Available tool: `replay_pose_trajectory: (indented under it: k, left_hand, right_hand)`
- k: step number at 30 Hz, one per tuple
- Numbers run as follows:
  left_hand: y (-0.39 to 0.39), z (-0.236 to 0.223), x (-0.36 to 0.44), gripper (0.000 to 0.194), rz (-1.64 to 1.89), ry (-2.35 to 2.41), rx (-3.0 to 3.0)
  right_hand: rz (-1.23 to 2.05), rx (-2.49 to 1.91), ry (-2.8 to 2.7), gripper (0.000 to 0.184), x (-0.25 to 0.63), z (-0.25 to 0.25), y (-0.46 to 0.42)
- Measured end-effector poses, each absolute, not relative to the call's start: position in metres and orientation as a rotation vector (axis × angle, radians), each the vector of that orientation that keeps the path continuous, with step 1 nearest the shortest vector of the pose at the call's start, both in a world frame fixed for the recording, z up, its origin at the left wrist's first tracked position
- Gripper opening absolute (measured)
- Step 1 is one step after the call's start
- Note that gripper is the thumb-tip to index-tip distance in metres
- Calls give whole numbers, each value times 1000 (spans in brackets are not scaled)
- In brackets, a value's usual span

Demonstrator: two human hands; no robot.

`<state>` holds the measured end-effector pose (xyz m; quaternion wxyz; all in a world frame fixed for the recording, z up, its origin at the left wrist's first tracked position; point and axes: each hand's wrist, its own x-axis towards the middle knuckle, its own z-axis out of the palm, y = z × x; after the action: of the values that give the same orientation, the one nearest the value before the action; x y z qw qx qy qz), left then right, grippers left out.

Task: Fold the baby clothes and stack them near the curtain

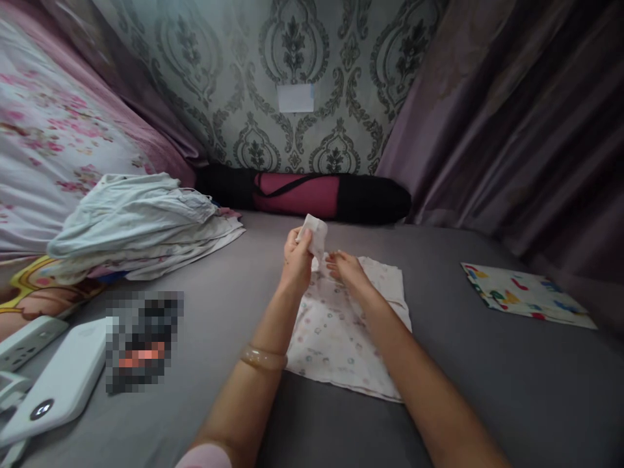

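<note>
A white garment (336, 351) with small pastel prints lies spread on the grey sheet before me. My left hand (296, 257) is closed on a raised part of it, thumb on top, lifting a white edge (314, 227) above the rest. Just to the right, my right hand (345, 268) is over the far part of the garment, its fingers stretched leftward and apart. Whether those fingertips touch the cloth I cannot tell. Both forearms hide some of the garment's sides.
A folded, colourfully printed cloth (529, 296) lies to the right. Piled clothes (141, 221) are at the left, above a white power bank (63, 377) and a power strip (32, 341). A long black-and-pink bag (297, 195) rests along the patterned wall; curtains hang at both sides.
</note>
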<state>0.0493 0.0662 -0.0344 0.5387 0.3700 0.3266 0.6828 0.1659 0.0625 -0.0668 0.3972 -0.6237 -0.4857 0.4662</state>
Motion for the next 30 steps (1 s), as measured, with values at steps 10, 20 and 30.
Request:
replay_pose_trajectory:
  k: [10,20,30]
  left_hand:
    - [31,-53,92,30,1159,760,1390]
    - [88,-90,32,20,1340,1351,1383]
    - [73,-116,37,44,785,1449,2078]
  right_hand:
    - [1597,-1265,-779,77,234,-75,35]
    - [1553,-1304,-655,44,246,-72,33]
    - [1095,-1478,-905,55,263,-95,40]
